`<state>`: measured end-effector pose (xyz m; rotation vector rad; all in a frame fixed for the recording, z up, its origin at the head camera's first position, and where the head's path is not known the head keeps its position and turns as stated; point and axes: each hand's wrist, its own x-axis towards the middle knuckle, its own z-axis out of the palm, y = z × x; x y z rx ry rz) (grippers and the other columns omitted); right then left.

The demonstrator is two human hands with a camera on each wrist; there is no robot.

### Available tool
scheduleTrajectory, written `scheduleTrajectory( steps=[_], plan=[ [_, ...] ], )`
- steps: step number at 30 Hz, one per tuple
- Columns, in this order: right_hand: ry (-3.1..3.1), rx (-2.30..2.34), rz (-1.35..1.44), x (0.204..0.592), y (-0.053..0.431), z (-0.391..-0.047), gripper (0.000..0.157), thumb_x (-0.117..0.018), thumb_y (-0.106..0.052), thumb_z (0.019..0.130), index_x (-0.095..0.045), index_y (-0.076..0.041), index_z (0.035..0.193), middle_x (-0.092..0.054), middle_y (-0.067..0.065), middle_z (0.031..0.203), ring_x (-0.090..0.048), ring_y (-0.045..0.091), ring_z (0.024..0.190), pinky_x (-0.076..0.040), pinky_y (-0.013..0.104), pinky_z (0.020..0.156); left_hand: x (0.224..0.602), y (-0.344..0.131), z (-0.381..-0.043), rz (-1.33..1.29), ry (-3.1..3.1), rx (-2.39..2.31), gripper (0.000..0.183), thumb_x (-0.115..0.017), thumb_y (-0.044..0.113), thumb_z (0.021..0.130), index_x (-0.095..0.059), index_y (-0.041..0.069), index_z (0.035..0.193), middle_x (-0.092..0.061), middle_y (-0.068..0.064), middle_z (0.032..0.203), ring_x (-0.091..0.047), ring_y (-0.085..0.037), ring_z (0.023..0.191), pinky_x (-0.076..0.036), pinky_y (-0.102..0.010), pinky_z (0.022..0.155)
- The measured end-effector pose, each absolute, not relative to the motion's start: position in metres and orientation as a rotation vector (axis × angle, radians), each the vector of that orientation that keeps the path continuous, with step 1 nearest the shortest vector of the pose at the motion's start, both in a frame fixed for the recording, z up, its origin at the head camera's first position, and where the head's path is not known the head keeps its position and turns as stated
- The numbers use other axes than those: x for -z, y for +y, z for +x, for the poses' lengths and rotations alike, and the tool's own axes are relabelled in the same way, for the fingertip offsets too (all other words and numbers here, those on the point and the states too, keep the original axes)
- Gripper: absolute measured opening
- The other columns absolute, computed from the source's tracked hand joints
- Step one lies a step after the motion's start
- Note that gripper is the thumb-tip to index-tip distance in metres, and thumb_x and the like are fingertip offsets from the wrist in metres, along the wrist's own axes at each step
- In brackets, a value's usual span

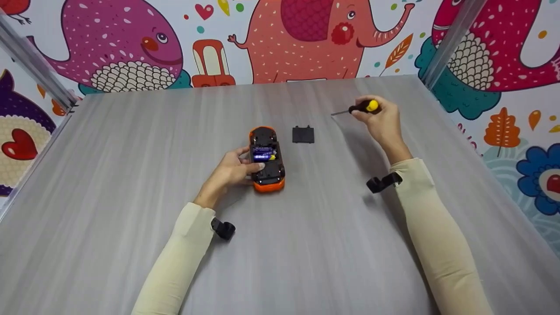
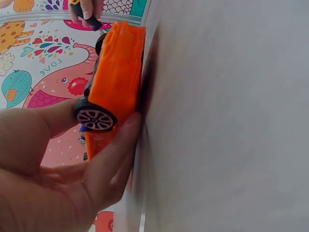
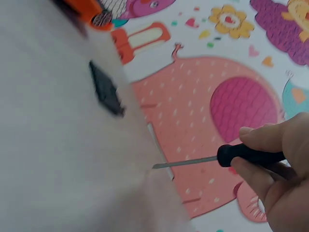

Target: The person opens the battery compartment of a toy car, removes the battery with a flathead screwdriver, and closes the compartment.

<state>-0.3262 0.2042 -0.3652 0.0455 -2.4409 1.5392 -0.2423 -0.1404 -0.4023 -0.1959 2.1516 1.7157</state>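
Note:
An orange toy car is held underside up by my left hand, thumb across its black base and fingers along its side. Purple batteries sit in the uncovered battery bay. In the left wrist view, the car's orange body and one wheel show between thumb and fingers, close by the tabletop. My right hand grips a black and yellow screwdriver by its handle. Its metal shaft points left, the tip near the table surface in the right wrist view.
A black battery cover lies flat on the grey table, between the car and the screwdriver. Black cameras are strapped at both wrists. Behind the table's far edge stands a wall printed with cartoon animals, with metal posts at the corners.

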Motion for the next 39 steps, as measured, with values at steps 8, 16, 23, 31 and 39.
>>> scheduleTrajectory(
  steps=[8,16,23,31,39],
  plan=[
    [-2.476,-1.534,-0.106,0.378,0.215,-0.330,0.031,-0.068,-0.014,0.095,-0.065,-0.009,0.126,-0.059,0.011,0.133,-0.051,0.023,0.122,-0.042,0.035,0.115,0.403,-0.140,-0.243,-0.196,2.154,-1.702,0.078,-0.068,0.009,0.094,-0.024,0.006,0.159,-0.056,-0.024,0.137,-0.068,-0.027,0.107,-0.061,-0.041,0.088],
    [-2.639,-1.358,-0.224,0.382,0.218,-0.331,0.029,-0.069,-0.012,0.093,-0.068,-0.001,0.120,-0.067,0.017,0.120,-0.059,0.017,0.097,-0.047,0.016,0.075,0.403,-0.140,-0.244,-0.186,2.166,-1.703,0.076,-0.067,0.008,0.094,-0.026,0.006,0.158,-0.057,-0.024,0.137,-0.069,-0.025,0.106,-0.061,-0.035,0.085],
    [-2.856,-1.200,-0.289,0.382,0.219,-0.326,0.033,-0.073,-0.017,0.090,-0.067,-0.001,0.118,-0.068,0.018,0.116,-0.060,0.022,0.093,-0.045,0.024,0.073,0.402,-0.140,-0.244,-0.198,2.173,-1.711,0.078,-0.070,0.009,0.093,-0.027,0.006,0.158,-0.060,-0.023,0.139,-0.071,-0.025,0.105,-0.062,-0.035,0.084],
    [-3.077,-1.047,-0.402,0.386,0.217,-0.324,0.036,-0.074,-0.031,0.090,-0.067,-0.004,0.113,-0.060,0.010,0.105,-0.055,0.023,0.088,-0.044,0.028,0.067,0.400,-0.139,-0.243,-0.237,2.164,-1.712,0.074,-0.070,0.010,0.093,-0.030,0.001,0.154,-0.058,-0.023,0.139,-0.069,-0.022,0.100,-0.061,-0.034,0.084],
    [-3.127,-1.056,-0.373,0.389,0.215,-0.324,0.038,-0.073,-0.031,0.091,-0.064,-0.001,0.113,-0.057,0.012,0.107,-0.055,0.023,0.091,-0.046,0.025,0.068,0.400,-0.141,-0.242,-0.253,2.188,-1.701,0.068,-0.071,0.011,0.092,-0.035,-0.003,0.148,-0.058,-0.024,0.136,-0.069,-0.022,0.097,-0.062,-0.032,0.081]
  ],
)
